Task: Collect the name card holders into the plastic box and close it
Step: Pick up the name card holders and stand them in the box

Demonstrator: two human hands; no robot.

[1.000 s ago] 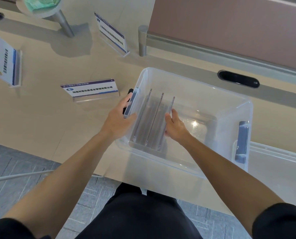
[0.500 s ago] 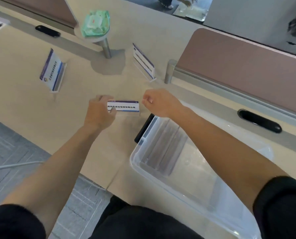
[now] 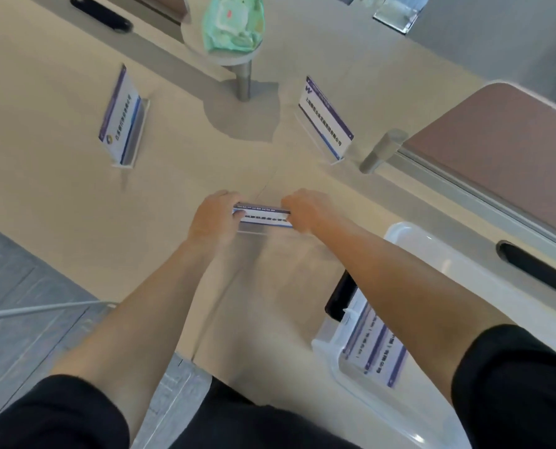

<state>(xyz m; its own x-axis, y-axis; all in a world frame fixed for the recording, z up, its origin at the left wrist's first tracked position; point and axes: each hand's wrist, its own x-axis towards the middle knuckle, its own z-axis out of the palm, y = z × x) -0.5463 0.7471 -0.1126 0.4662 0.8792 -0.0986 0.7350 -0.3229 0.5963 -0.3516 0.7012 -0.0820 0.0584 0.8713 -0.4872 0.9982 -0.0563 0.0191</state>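
We list: plastic box [image 3: 399, 234] holding several holders; both hands [image 3: 210, 218] [image 3: 309, 210] gripping a name card holder [image 3: 263, 216] beyond it; two farther holders [image 3: 123, 119] [image 3: 327, 119] uncollected; box unclosed.

The desk [image 3: 59, 196] is pale beige. On it, the name card holder [image 3: 263, 216] at the middle is clear with a white card edged in purple-blue and a line of dark characters. Left of it, a second holder [image 3: 121, 119] shows a white card with blue and purple bands; right of it and further back, a third holder [image 3: 327, 119] has a white card, dark characters and a purple border. The plastic box [image 3: 399, 234] is translucent white with a black latch [image 3: 340, 296]; the cards inside [image 3: 375, 348] are white striped with purple. The pack on the round stand [image 3: 234, 22] is mint green. The divider panel [image 3: 503, 137] is dusty mauve-brown. The sleeves [image 3: 516, 384] are black.
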